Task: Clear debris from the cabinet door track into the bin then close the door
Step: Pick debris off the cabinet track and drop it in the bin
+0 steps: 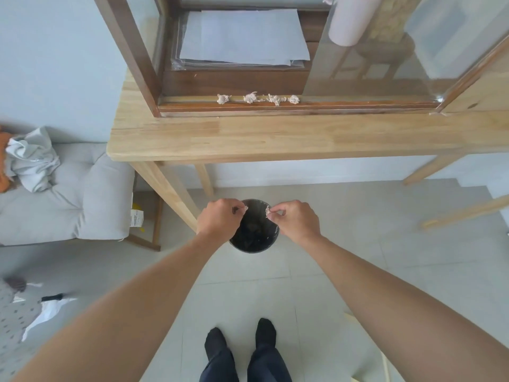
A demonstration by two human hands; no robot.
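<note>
Several small whitish debris wads (252, 98) lie in a row in the cabinet door track (330, 105) of a dark wooden cabinet on a light wooden table (275, 136). The glass sliding door (371, 64) stands at the right, leaving the left half uncovered. A round black bin (254, 241) stands on the floor under the table's front edge. Over the bin's rim, my left hand (219, 219) pinches a small debris piece (246, 208). My right hand (296, 220) pinches another debris piece (267, 210) over the bin.
A stack of white papers (245, 37) lies inside the cabinet. A grey cushioned sofa (68, 197) with crumpled cloth stands at the left. Table legs (168, 188) flank the bin. My feet in dark socks (242, 337) stand on the tiled floor.
</note>
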